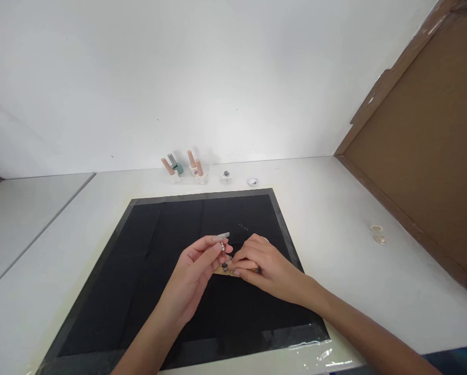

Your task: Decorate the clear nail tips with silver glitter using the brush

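Head view: left hand (200, 260) pinches grey nail-polish brush cap (220, 238); right hand (262, 265) grips small tan piece (228, 271), possibly nail tip, on black mat (159, 250). Step: painting; next needs steady stroke.

A black mat (151, 271) lies on the white table (354, 260). Small bottles (184, 167) stand along the wall. Two small rings, possibly caps (378, 234), lie near a brown board (425, 156).
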A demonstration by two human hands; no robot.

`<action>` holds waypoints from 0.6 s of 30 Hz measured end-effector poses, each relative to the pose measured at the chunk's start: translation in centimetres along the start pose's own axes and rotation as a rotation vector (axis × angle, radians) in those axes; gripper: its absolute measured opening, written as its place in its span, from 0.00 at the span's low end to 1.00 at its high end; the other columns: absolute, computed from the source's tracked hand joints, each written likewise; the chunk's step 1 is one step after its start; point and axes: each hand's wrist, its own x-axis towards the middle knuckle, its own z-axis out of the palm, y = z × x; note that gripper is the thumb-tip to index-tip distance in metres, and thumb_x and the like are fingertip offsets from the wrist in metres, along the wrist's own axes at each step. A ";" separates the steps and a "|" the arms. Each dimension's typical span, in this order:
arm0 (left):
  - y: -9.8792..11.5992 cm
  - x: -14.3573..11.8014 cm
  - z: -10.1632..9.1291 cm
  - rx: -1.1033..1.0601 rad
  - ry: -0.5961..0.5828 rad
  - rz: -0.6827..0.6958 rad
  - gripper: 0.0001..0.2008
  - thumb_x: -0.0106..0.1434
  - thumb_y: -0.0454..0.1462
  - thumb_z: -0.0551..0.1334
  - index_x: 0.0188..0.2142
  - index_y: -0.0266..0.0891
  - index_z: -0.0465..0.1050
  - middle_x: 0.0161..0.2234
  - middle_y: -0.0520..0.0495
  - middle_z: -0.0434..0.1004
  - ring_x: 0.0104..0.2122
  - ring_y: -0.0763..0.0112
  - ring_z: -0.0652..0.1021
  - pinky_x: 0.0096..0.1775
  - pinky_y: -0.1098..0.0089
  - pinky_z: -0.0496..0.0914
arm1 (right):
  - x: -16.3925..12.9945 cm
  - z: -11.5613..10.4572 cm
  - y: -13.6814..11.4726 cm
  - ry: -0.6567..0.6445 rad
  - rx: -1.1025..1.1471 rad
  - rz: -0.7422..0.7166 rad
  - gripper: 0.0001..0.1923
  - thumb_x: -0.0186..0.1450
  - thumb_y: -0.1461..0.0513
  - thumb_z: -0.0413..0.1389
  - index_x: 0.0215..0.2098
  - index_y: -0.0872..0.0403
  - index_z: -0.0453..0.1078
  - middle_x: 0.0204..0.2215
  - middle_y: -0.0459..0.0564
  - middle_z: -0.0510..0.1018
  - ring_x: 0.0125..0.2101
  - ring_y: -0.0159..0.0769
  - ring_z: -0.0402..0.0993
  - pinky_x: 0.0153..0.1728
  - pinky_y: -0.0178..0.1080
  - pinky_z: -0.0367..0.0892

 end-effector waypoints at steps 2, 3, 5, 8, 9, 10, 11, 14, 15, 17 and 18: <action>0.0 0.0 0.0 0.001 0.001 -0.005 0.04 0.58 0.35 0.66 0.33 0.36 0.79 0.30 0.49 0.77 0.29 0.77 0.72 0.36 0.77 0.69 | 0.0 0.0 0.0 -0.007 0.008 -0.008 0.01 0.66 0.65 0.54 0.35 0.54 0.68 0.31 0.46 0.75 0.35 0.34 0.66 0.43 0.39 0.60; 0.0 -0.1 -0.1 0.000 -0.001 -0.006 0.04 0.58 0.35 0.66 0.33 0.36 0.79 0.30 0.50 0.77 0.29 0.77 0.72 0.36 0.77 0.69 | -0.1 0.0 0.1 -0.012 0.009 -0.011 0.01 0.66 0.65 0.54 0.35 0.54 0.68 0.32 0.46 0.75 0.35 0.35 0.65 0.43 0.39 0.60; 0.0 -0.1 0.0 -0.002 -0.003 -0.006 0.04 0.58 0.35 0.66 0.33 0.36 0.79 0.30 0.50 0.77 0.29 0.77 0.72 0.36 0.77 0.69 | -0.1 0.0 0.1 -0.018 0.009 -0.014 0.01 0.65 0.65 0.54 0.35 0.54 0.68 0.32 0.46 0.75 0.36 0.35 0.65 0.43 0.39 0.60; 0.0 -0.1 0.0 -0.004 -0.004 -0.006 0.03 0.58 0.34 0.66 0.32 0.36 0.78 0.30 0.50 0.77 0.30 0.77 0.72 0.36 0.77 0.69 | -0.1 0.0 0.1 -0.018 0.006 -0.012 0.02 0.66 0.65 0.54 0.35 0.53 0.68 0.31 0.45 0.75 0.35 0.34 0.65 0.43 0.39 0.60; 0.0 -0.1 0.0 -0.005 -0.005 -0.006 0.03 0.58 0.34 0.66 0.32 0.36 0.78 0.30 0.50 0.77 0.30 0.77 0.72 0.36 0.77 0.69 | -0.1 0.0 0.1 -0.019 0.005 -0.010 0.02 0.66 0.65 0.54 0.35 0.53 0.68 0.31 0.45 0.75 0.35 0.34 0.65 0.43 0.39 0.60; 0.0 -0.1 0.0 -0.005 -0.008 -0.004 0.03 0.58 0.34 0.66 0.32 0.36 0.78 0.30 0.50 0.77 0.30 0.77 0.72 0.36 0.77 0.69 | 0.0 0.0 0.0 -0.022 0.006 -0.008 0.02 0.66 0.65 0.54 0.35 0.53 0.68 0.31 0.45 0.75 0.35 0.34 0.65 0.43 0.39 0.60; -0.1 -0.1 0.0 -0.005 -0.010 -0.003 0.04 0.58 0.34 0.65 0.32 0.36 0.78 0.30 0.50 0.77 0.30 0.77 0.72 0.36 0.77 0.69 | 0.0 0.0 0.0 -0.023 0.007 -0.005 0.02 0.66 0.65 0.53 0.35 0.53 0.68 0.31 0.45 0.75 0.35 0.34 0.65 0.43 0.39 0.60; -0.1 -0.1 0.0 -0.003 -0.012 -0.003 0.04 0.58 0.35 0.66 0.33 0.36 0.78 0.30 0.50 0.77 0.30 0.77 0.72 0.37 0.77 0.68 | 0.1 0.0 0.0 -0.024 0.014 0.003 0.03 0.66 0.65 0.53 0.34 0.53 0.68 0.31 0.45 0.75 0.35 0.35 0.66 0.43 0.39 0.60; 0.0 -0.1 0.0 -0.002 -0.013 -0.003 0.04 0.58 0.35 0.66 0.33 0.36 0.78 0.30 0.50 0.77 0.30 0.77 0.72 0.37 0.77 0.68 | 0.1 -0.1 0.0 -0.025 0.017 0.004 0.03 0.66 0.65 0.53 0.34 0.53 0.67 0.31 0.45 0.75 0.35 0.35 0.66 0.43 0.40 0.60; 0.0 -0.1 0.0 -0.002 -0.012 -0.005 0.04 0.58 0.35 0.66 0.32 0.36 0.78 0.30 0.50 0.77 0.30 0.76 0.72 0.36 0.77 0.68 | 0.2 -0.1 -0.1 -0.027 0.018 0.003 0.03 0.67 0.65 0.53 0.34 0.53 0.67 0.31 0.45 0.75 0.35 0.35 0.66 0.43 0.39 0.60; 0.0 -0.1 0.0 -0.004 -0.009 -0.004 0.04 0.58 0.35 0.66 0.32 0.36 0.78 0.30 0.50 0.77 0.30 0.76 0.72 0.36 0.77 0.68 | 0.2 -0.1 -0.1 -0.030 0.016 0.003 0.03 0.67 0.65 0.53 0.34 0.53 0.67 0.31 0.45 0.75 0.35 0.34 0.65 0.43 0.39 0.60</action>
